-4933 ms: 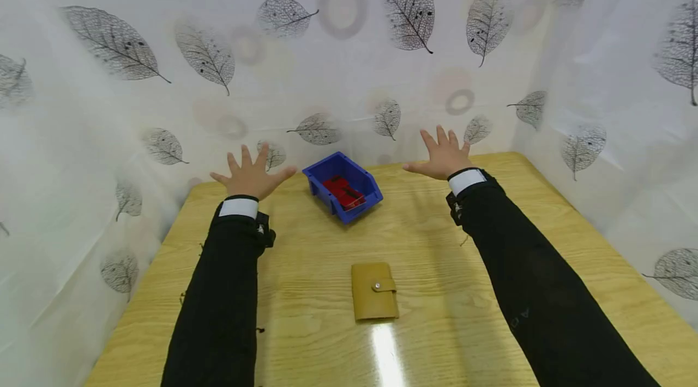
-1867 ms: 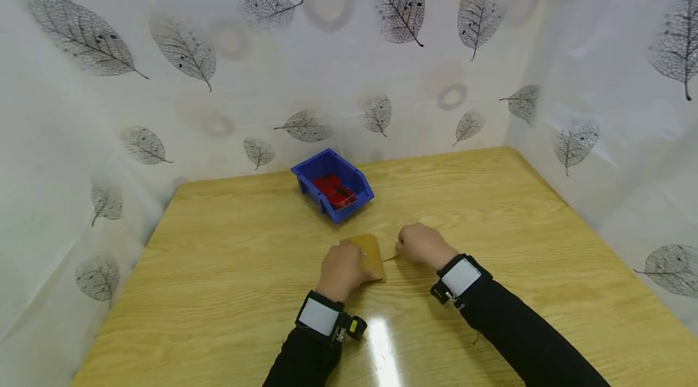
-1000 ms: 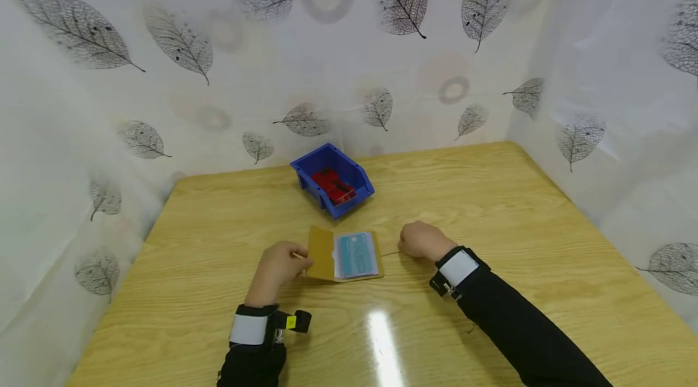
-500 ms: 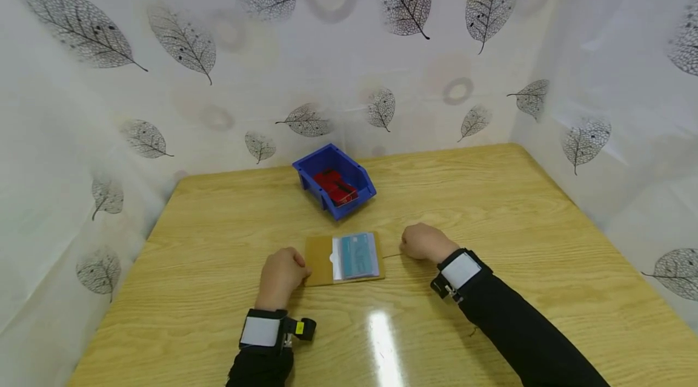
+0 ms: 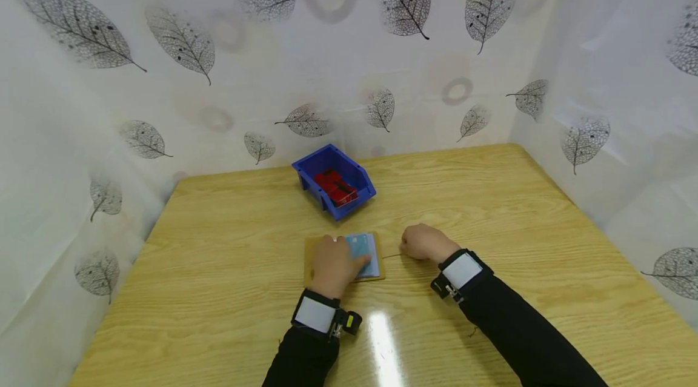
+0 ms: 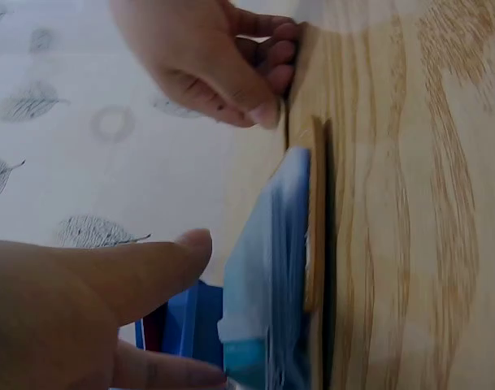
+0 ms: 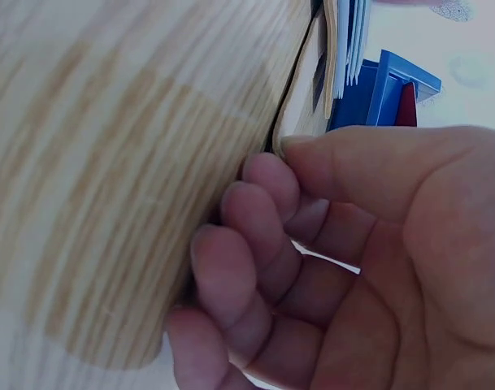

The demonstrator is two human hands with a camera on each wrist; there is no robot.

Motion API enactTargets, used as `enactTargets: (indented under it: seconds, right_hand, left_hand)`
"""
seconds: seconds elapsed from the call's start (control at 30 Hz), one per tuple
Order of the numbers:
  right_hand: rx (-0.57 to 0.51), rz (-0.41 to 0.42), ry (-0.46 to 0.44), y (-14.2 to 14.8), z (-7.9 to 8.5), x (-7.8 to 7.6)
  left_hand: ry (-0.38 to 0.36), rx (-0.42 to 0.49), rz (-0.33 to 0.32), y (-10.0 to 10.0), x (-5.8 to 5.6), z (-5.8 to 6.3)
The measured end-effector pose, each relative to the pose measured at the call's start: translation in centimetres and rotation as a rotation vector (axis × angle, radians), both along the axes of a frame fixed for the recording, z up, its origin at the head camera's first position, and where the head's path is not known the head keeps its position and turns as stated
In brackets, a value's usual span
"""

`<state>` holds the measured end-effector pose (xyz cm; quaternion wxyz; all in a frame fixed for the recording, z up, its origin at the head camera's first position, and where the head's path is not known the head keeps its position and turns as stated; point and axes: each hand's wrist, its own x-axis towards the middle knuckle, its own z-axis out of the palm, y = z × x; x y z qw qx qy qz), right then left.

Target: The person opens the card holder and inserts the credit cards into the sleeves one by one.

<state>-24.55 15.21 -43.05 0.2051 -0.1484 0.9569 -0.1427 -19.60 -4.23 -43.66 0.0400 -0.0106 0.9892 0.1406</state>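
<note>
A tan card holder (image 5: 309,257) lies unfolded on the table, its clear sleeves (image 5: 374,257) on the right half with a light blue card (image 5: 358,246) showing. Over these sleeves is my left hand (image 5: 331,266), thumb and fingers apart; in the left wrist view a fingertip is at the edge of the sleeves (image 6: 271,244), contact hard to tell. My right hand (image 5: 428,243) pinches the end of the holder's thin strap (image 5: 391,255) between thumb and forefinger. The right wrist view shows that strap (image 7: 302,101) close to the tabletop, the other fingers curled.
A blue bin (image 5: 309,172) holding red flat packs (image 5: 336,187) stands behind the card holder, near the table's back edge. White leaf-print sheeting (image 5: 327,72) encloses the wooden table (image 5: 463,187) at the back and sides.
The holder has moved toward the bin, its strap has been undone and its cover turned over to the left. My left hand has let go of the cover and moved right, over the sleeves.
</note>
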Motion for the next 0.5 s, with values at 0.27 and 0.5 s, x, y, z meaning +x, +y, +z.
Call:
enactTargets:
  seconds: [0.27, 0.5]
  right_hand:
    - [0.010, 0.016, 0.013, -0.1, 0.1, 0.1]
    - [-0.018, 0.018, 0.001, 0.0, 0.2, 0.1]
  left_hand:
    - [-0.099, -0.015, 0.077, 1.3, -0.4, 0.6]
    - [-0.146, 0.167, 0.001, -0.5, -0.7, 1.1]
